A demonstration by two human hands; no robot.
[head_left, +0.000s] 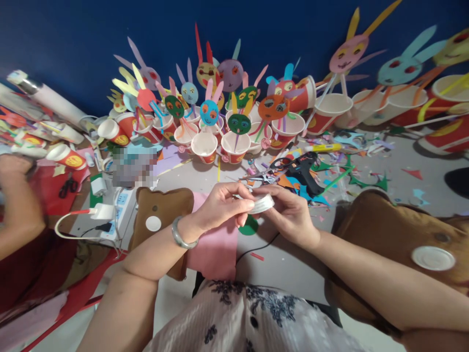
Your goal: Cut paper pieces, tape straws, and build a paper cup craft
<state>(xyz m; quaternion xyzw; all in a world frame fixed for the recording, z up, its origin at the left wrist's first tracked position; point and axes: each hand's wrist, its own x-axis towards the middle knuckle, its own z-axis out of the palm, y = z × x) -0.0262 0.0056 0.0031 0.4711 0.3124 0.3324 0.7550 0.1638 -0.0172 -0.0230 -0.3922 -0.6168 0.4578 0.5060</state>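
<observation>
Between my two hands, above the table, is a small white roll that looks like tape. My left hand pinches its left end between thumb and fingers. On its other side, my right hand has closed fingers and thumb around the right end. A green paper circle shows just below the roll, partly hidden by my fingers. Under my left wrist lies a pink paper sheet. Scissors and a black glue gun rest beyond my hands among paper scraps.
Paper cups with colourful rabbit-face figures line the blue wall. Brown cushions flank my arms. At left are a white power strip and another person's arm. Scraps litter the right; a thin black cord runs toward me.
</observation>
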